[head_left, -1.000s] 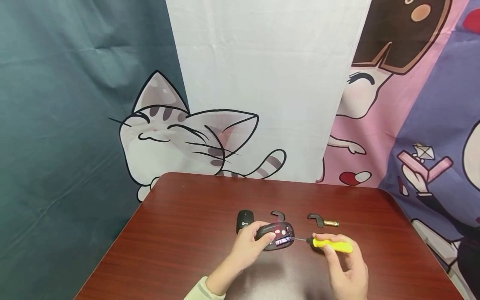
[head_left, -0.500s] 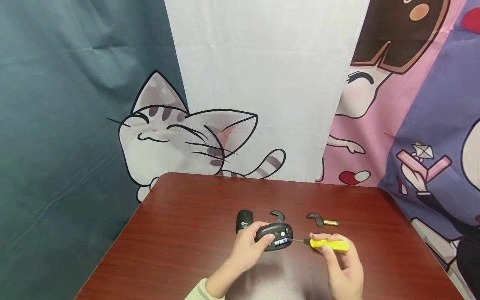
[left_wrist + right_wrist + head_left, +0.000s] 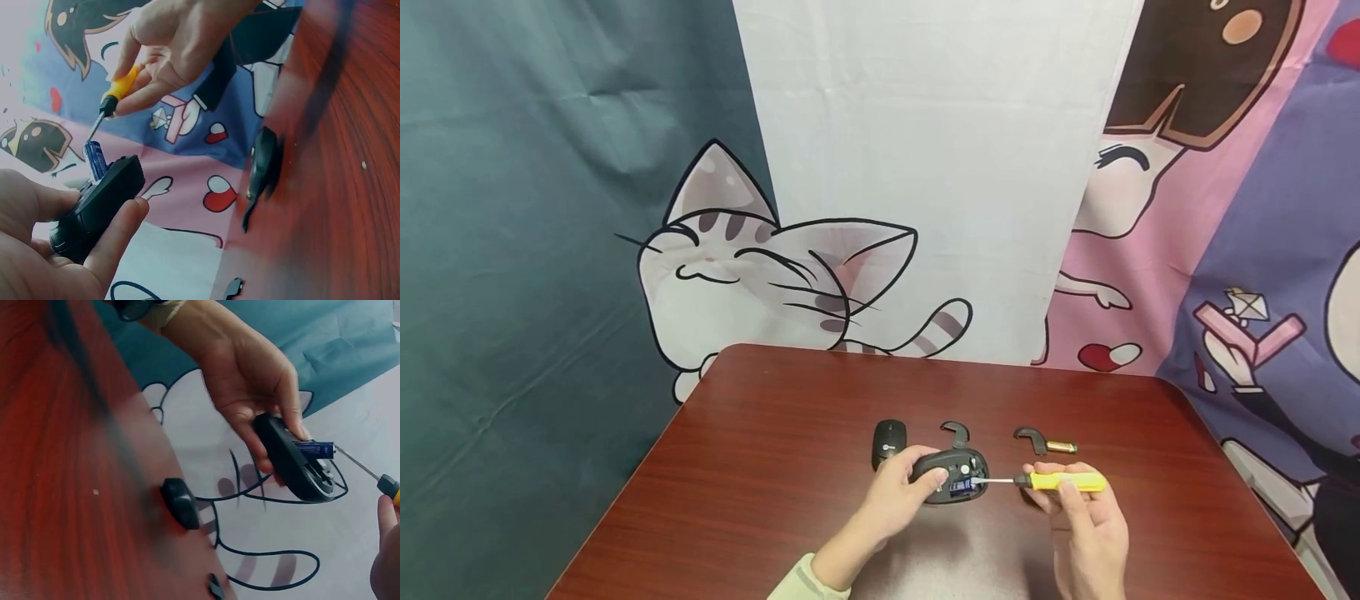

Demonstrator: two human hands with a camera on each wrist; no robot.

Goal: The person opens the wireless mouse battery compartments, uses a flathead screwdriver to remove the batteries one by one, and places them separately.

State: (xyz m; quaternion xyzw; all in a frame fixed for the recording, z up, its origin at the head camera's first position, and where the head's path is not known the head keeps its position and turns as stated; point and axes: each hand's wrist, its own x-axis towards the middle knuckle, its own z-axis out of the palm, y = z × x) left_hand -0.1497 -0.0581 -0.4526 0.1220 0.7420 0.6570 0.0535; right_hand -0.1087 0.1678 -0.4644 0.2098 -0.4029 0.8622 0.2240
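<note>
My left hand [image 3: 891,496] grips a black computer mouse [image 3: 936,467], underside up, its battery bay uncovered. A blue battery [image 3: 315,449] sits tilted in the bay, one end raised out of it in both wrist views. My right hand [image 3: 1086,525] holds a screwdriver [image 3: 1067,481] with a yellow handle between thumb and fingers. The metal shaft points left, and its tip is right at the battery's raised end. In the left wrist view the right hand [image 3: 181,50] is above the mouse [image 3: 94,212].
Another black mouse [image 3: 891,439] rests on the red-brown table [image 3: 790,400] behind the left hand. Farther right lie a curved black cover [image 3: 957,432], a second curved cover [image 3: 1032,438] and a gold-coloured battery [image 3: 1062,447]. A printed cloth [image 3: 925,150] hangs behind the table.
The battery in the held mouse has tipped up at its right end. My right hand has turned slightly, and the screwdriver now lies more level. The left hand stays almost still.
</note>
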